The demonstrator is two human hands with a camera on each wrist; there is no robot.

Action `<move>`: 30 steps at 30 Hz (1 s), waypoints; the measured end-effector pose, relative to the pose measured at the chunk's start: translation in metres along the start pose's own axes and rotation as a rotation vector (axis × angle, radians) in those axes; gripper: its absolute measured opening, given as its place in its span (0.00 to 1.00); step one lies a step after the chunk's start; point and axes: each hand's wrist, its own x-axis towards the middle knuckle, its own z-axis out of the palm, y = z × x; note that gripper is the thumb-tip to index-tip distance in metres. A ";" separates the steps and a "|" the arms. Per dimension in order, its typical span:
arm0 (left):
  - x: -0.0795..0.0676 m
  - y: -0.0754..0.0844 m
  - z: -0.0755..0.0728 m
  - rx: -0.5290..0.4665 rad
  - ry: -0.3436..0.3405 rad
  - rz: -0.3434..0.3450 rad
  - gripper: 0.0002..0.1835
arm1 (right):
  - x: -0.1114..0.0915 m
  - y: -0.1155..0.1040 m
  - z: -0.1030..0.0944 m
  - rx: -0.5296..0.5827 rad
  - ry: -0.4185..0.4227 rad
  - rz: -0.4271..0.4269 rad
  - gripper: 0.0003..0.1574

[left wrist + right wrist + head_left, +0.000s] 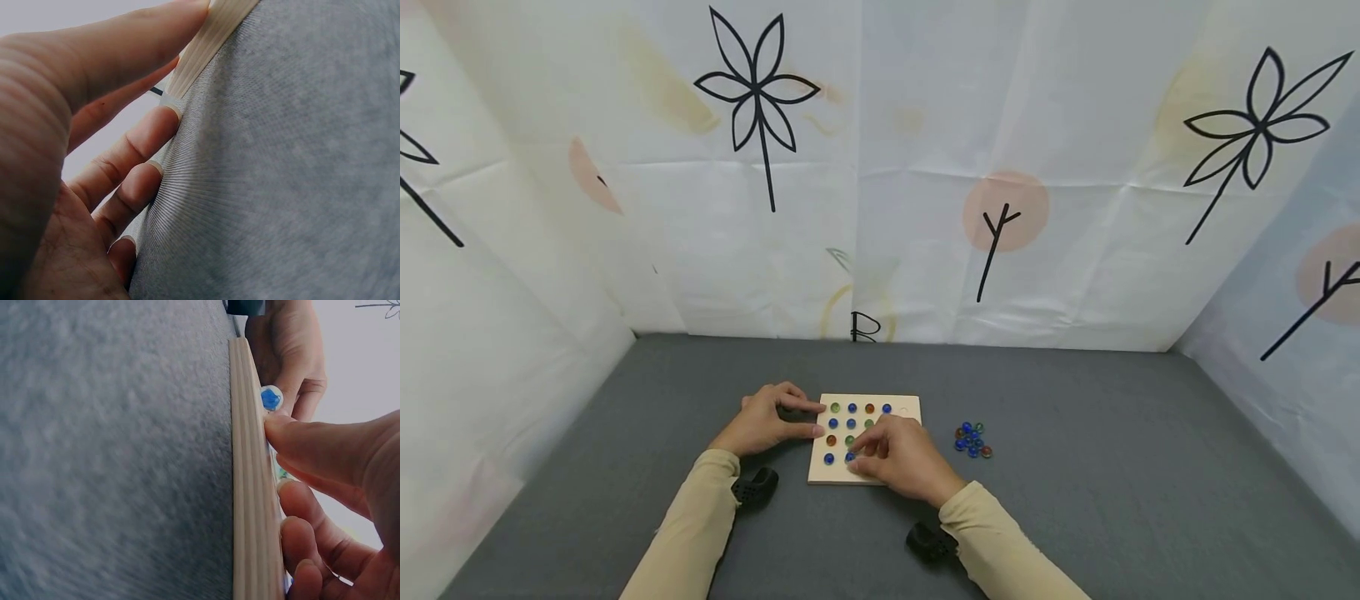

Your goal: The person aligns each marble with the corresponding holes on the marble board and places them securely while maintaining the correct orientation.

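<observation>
We held one blue marble [849, 457], pinched by the right hand [898, 454], thumb and forefinger curled, best seated straight down; one wooden marble board [826, 476] beneath those fingers, edge touched by the left hand [767, 421], loosely spread.

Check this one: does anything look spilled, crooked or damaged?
Nothing stands out. The wooden board lies flat on the table, its visible marbles sit in tidy rows, and the loose marbles beside it form one compact cluster. The right hand hides part of the board.
</observation>
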 end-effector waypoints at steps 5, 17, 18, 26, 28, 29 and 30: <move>0.000 -0.001 0.000 -0.007 0.000 -0.003 0.20 | 0.000 -0.001 0.003 0.005 0.013 0.004 0.05; 0.001 -0.003 0.001 -0.003 0.004 0.001 0.20 | 0.001 -0.003 0.003 -0.007 0.021 0.020 0.06; 0.001 -0.003 0.001 -0.003 0.002 0.000 0.20 | 0.001 -0.003 0.003 -0.006 0.020 0.023 0.06; -0.001 -0.001 0.000 -0.005 0.002 0.002 0.20 | 0.000 -0.005 0.003 0.001 0.007 0.040 0.08; 0.000 -0.001 0.000 -0.005 0.000 0.003 0.20 | 0.000 -0.005 0.002 0.000 0.005 0.037 0.08; 0.000 0.000 0.000 -0.006 -0.001 0.000 0.20 | 0.000 -0.004 0.002 -0.001 0.003 0.035 0.08; -0.001 0.000 0.000 -0.008 -0.001 -0.004 0.20 | 0.000 -0.004 0.002 -0.001 0.000 0.032 0.08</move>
